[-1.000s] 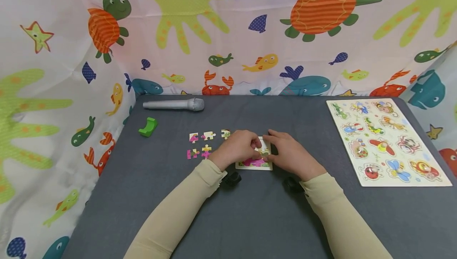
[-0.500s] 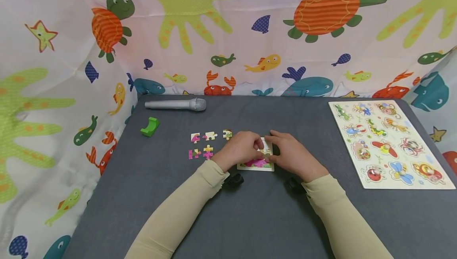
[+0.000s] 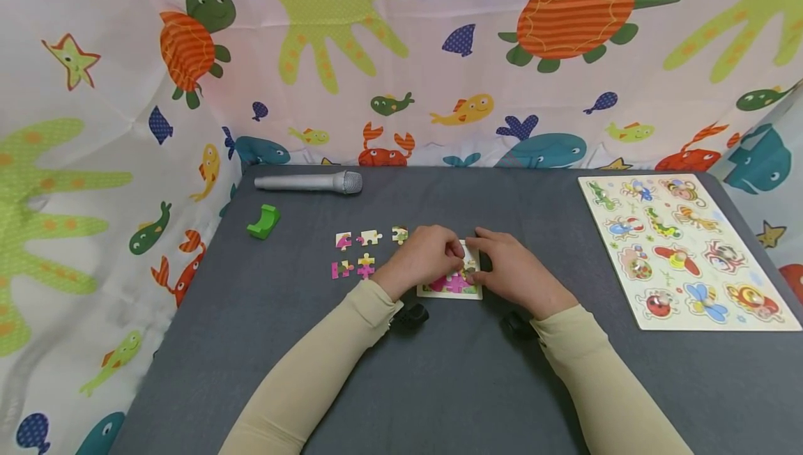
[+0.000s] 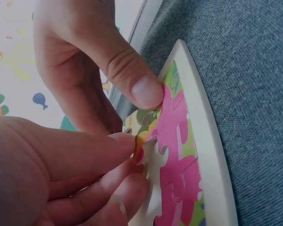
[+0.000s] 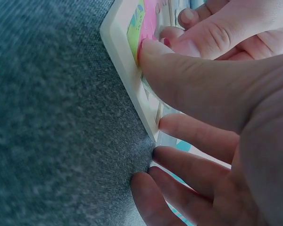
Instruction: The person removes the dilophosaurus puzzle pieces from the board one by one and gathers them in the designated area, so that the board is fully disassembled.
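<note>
A small puzzle tray [image 3: 450,295] with a pale rim lies between both hands, pink and green pieces fitted along its near side. Thumb and fingers of my left hand [image 3: 425,260] pinch a small jigsaw piece [image 4: 139,153], yellow and pink, close over the bare part of the tray; the fingers cover most of it. My right hand [image 3: 522,272] steadies the tray's right side. Its thumb [image 5: 155,52] presses on the pieces by the rim, while the other fingers stretch loosely along the outer edge. Several loose jigsaw pieces [image 3: 365,265] lie left of the left hand.
At the back left lie a grey microphone [image 3: 309,182] and a green curved block [image 3: 263,222]. A large insect picture board [image 3: 684,253] occupies the right side of the grey table [image 3: 464,385]. A sea-animal curtain [image 3: 426,58] hangs behind.
My left hand has lifted slightly away from the tray's near side, so more of the pink picture shows. The right hand stays in place at the tray's edge.
</note>
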`<state>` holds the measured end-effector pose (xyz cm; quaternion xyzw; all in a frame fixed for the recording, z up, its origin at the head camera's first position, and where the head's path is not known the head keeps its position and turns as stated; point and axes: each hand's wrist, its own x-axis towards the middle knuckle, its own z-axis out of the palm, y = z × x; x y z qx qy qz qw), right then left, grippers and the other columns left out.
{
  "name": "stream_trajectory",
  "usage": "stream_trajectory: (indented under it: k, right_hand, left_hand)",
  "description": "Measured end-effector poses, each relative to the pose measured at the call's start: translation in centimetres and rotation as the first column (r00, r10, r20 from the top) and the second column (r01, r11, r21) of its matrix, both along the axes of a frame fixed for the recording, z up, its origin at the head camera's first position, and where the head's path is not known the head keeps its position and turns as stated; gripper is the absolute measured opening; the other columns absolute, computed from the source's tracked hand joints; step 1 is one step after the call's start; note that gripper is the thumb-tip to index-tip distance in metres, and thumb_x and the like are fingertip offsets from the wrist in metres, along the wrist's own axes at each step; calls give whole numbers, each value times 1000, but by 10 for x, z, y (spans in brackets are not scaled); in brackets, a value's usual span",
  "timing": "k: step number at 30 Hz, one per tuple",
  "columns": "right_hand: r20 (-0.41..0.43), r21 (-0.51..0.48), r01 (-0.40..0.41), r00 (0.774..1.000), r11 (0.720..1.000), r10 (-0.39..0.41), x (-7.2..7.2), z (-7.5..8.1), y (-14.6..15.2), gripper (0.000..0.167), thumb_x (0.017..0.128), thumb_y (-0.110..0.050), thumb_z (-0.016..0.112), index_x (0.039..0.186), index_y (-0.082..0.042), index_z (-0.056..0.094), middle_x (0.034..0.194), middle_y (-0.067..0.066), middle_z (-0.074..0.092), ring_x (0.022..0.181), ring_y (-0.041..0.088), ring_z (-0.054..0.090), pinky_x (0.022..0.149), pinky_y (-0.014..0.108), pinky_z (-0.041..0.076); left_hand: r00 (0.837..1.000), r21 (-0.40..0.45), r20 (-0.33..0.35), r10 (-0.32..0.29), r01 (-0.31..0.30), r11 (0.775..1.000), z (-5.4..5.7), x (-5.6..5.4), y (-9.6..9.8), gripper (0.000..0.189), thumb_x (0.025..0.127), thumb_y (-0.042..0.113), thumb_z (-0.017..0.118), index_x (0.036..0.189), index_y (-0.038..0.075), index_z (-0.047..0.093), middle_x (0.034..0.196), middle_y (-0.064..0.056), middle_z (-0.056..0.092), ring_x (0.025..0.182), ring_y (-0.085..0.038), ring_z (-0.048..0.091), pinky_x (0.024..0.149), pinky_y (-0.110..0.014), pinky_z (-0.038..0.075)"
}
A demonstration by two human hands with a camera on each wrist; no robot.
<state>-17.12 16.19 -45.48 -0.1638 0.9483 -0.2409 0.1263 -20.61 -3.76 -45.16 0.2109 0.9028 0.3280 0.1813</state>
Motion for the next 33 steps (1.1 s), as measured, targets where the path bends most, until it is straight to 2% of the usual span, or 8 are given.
stream_trajectory:
  k: [9,16,22,27,33]
  right_hand:
    - [-8,4,2,1000,1000,-2,0,1,0,66,96,-20,82,154,-2,57,169,27,41,155,50,41,120,64,43]
    - [-14,10,-1,1000,1000,2,1,2,0,66,96,-21,82,154,-2,57,169,27,42,155,50,41,121,64,42]
    - [-13,21,-6,1000,1000,6,0,3,0,66,97,-22,82,154,-3,57,169,27,41,155,51,41,121,64,41]
    - [-2,34,0,1000,999,0,-1,2,-2,68,96,-24,83,156,-4,57,170,26,41,156,50,40,122,64,40]
    - [-2,46,0,1000,999,0,0,2,-3,68,97,-24,82,156,-4,56,170,26,41,156,50,40,123,63,40]
  left_hand:
    - [1000,26,-7,-6,7,1000,1,0,0,13,103,19,74,111,13,81,87,4,73,62,-10,63,61,-26,51]
    - [1000,70,24,-16,14,997,-1,0,-3,12,105,19,72,106,13,83,83,0,75,57,-10,59,58,-26,49]
    - [1000,102,10,-13,12,995,-1,-4,-9,12,105,19,73,104,13,83,88,-1,77,63,-10,60,58,-25,49]
    - [999,82,28,18,-20,996,5,-8,-25,11,104,22,74,106,15,83,91,1,77,74,-14,65,65,-28,52]
    - [995,57,39,97,-99,993,9,-9,-65,11,102,23,76,107,17,84,92,3,77,83,-16,66,73,-30,51]
